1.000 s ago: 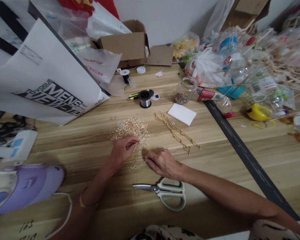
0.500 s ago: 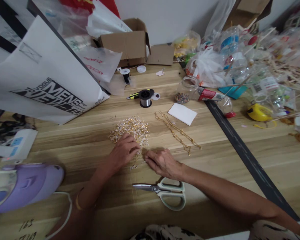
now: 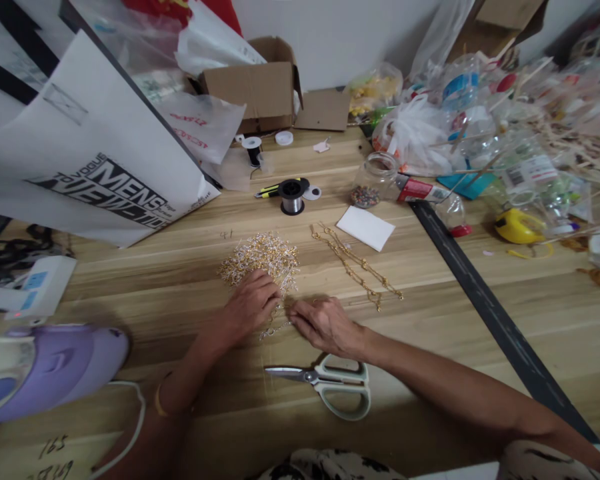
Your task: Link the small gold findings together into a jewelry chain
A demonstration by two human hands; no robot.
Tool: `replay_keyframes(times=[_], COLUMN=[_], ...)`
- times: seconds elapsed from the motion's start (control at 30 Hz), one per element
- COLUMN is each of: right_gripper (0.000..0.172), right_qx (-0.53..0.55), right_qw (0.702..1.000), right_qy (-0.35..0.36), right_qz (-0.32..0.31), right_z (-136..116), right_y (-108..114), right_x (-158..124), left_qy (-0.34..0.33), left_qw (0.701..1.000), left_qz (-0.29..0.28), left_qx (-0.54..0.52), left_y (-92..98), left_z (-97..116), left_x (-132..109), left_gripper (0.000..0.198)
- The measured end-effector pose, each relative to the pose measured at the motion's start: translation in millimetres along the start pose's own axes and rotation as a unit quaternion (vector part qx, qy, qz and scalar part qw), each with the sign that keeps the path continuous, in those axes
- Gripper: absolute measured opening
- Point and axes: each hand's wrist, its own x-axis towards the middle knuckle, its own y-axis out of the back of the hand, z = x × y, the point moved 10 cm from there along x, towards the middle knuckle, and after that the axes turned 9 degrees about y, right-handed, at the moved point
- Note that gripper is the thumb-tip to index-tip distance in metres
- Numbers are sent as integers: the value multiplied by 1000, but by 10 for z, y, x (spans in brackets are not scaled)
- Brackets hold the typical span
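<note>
My left hand (image 3: 253, 301) rests at the near edge of a pile of small gold and silver pieces (image 3: 260, 259), its fingers bent together; what they pinch, if anything, is too small to make out. Just to the right, my right hand (image 3: 327, 325) is closed on the end of a thin silver chain (image 3: 279, 329), which trails left over the wood under my left fingers. Two gold beaded chains (image 3: 353, 267) lie farther right. Below my hands are scissors (image 3: 325, 382) with pale handles, blades slightly apart and pointing left.
Behind the pile stand a wire spool (image 3: 292, 196) and a utility knife (image 3: 273, 189). A folded white paper (image 3: 366, 228) lies near a jar of beads (image 3: 373, 183). Plastic bottles and bags crowd the back right. A purple appliance (image 3: 75, 367) and a large paper bag (image 3: 115, 160) are at left.
My left hand has shifted very slightly down and its fingers have curled a little more. My right hand and the chain stay where they were.
</note>
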Motion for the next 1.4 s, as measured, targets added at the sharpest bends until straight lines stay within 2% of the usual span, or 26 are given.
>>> replay_keyframes(times=[0.1, 0.23, 0.37, 0.5, 0.67, 1.03, 1.4], right_gripper=[9, 8, 9, 9, 8, 9, 9], right_qx=[7, 11, 10, 12, 15, 12, 15], right_qw=[1000, 1000, 1000, 1000, 1000, 1000, 1000], right_qy=[-1, 3, 2, 6, 8, 2, 2], right_qz=[-2, -2, -4, 0, 3, -3, -5], right_z=[0, -8, -5, -14, -18, -9, -16], right_y=[1, 10, 6, 14, 18, 5, 11], right_x=[4, 12, 11, 10, 10, 12, 12], left_qy=[51, 139, 208, 248, 260, 236, 256], left_qw=[995, 974, 943, 902, 878, 870, 833], left_qz=[29, 55, 56, 59, 48, 20, 25], left_qx=[-77, -170, -255, -349, -398, -433, -490], left_y=[125, 218, 168, 90, 60, 84, 24], left_z=[-107, -315, -498, -615, -608, -487, -484], left_x=[24, 12, -33, -60, -52, -22, -35], left_gripper=[14, 11, 15, 19, 19, 22, 21])
